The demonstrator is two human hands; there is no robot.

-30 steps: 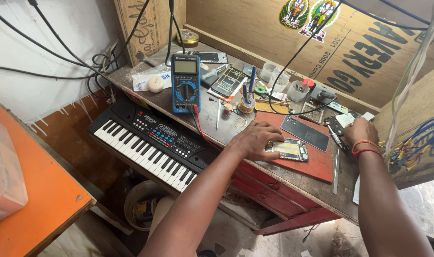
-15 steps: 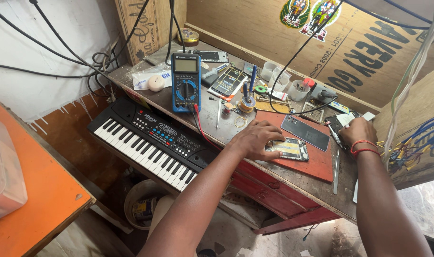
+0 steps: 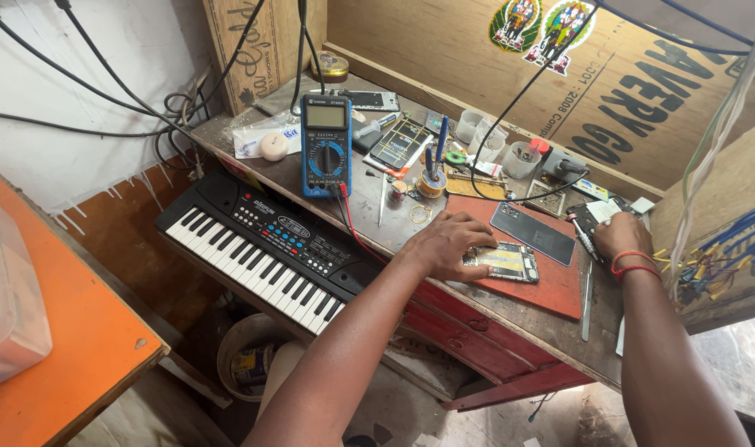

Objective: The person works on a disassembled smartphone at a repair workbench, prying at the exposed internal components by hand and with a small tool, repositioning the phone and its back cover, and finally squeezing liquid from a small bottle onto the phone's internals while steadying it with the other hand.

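Opened phone (image 3: 510, 261) lies on red mat (image 3: 551, 294), near bench front edge; I see bare mat beyond. Left hand (image 3: 443, 244) flat, fingers spread, pressing phone. Right hand (image 3: 619, 236) at mat's right edge, finger state unclear.

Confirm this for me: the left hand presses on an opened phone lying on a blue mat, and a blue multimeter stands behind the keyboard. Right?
Not quite. The head view shows the mat is red, not blue. The left hand does press on the opened phone, and the blue multimeter stands behind the keyboard.
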